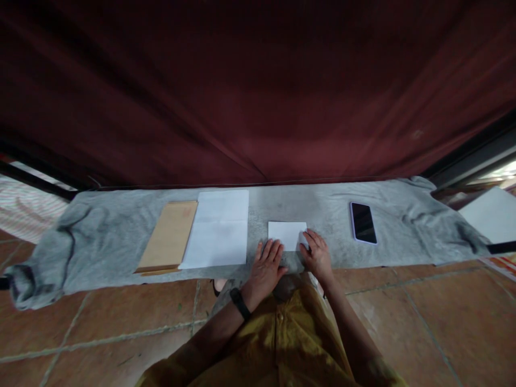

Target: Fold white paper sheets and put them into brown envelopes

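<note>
A small white rectangle of paper (286,231), which looks folded, lies flat on the grey cloth in front of me. My left hand (266,260) rests palm down at its lower left edge, fingers stretched out with the tips on the paper. At the paper's right edge, my right hand (316,252) has its fingers bent, with thumb and forefinger gripping that side near the lower corner. To the left lies a larger white sheet (221,231) with a faint crease across it. Brown envelopes (171,234), apparently stacked, overlap that sheet's left side.
A phone (363,223) with a pale purple case lies to the right. The grey cloth (403,231) is wrinkled at both ends of the narrow surface. A dark red curtain (258,107) hangs right behind it. Tiled floor (133,317) shows below.
</note>
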### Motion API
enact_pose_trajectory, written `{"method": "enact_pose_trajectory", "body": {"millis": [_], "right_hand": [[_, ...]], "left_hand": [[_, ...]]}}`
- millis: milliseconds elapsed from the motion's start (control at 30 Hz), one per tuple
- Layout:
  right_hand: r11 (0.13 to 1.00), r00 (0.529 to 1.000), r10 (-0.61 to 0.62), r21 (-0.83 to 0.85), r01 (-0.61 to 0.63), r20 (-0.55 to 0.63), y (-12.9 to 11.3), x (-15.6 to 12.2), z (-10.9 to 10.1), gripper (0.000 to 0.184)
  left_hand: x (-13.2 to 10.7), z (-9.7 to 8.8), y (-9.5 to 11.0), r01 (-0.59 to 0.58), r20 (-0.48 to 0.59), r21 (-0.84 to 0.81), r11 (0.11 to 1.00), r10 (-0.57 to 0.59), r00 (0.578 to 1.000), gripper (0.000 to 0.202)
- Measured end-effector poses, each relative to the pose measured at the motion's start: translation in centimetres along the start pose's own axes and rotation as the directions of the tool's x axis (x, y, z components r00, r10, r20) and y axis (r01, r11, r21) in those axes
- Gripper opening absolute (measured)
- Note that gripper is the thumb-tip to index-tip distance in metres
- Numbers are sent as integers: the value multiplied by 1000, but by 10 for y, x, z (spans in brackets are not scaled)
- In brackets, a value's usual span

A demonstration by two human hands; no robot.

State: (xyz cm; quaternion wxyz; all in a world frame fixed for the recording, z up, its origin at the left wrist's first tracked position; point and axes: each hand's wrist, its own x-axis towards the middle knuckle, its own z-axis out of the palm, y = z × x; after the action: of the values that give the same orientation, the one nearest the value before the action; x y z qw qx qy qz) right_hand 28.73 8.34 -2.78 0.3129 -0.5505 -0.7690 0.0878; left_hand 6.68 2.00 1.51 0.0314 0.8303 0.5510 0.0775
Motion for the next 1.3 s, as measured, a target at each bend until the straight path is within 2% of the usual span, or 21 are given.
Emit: {"method": "enact_pose_trajectory", "body": {"millis": [200, 433, 600, 767, 967, 1300], "right_hand": [[1000, 1000, 3, -11, -3, 4, -2, 1, -1, 44], [1000, 1000, 9, -18, -9, 0, -2, 1, 0, 44], [1000, 1000, 9, -24, -9, 6, -3, 0, 0, 45], [999, 1000, 8, -40, -8, 4, -4, -1, 0, 45], [998, 1000, -2, -59, 2, 9, -4, -2, 1, 46], [997, 1000, -6, -81, 7, 11, -7, -1, -2, 45]], "left_hand": [[15, 2, -2, -1, -28, -11, 1000, 0, 1000, 63], [39, -1, -25, 40, -39, -39, 998, -41, 998, 50], [39, -3, -31, 41, -37, -37, 998, -43, 998, 50], [17, -4, -17, 34, -30, 0, 999, -34, 999, 49], [-6, -4, 4, 77, -21, 56, 995, -76, 997, 57], [8, -2, 23, 17, 13, 50, 999, -18, 1000, 59]]}}
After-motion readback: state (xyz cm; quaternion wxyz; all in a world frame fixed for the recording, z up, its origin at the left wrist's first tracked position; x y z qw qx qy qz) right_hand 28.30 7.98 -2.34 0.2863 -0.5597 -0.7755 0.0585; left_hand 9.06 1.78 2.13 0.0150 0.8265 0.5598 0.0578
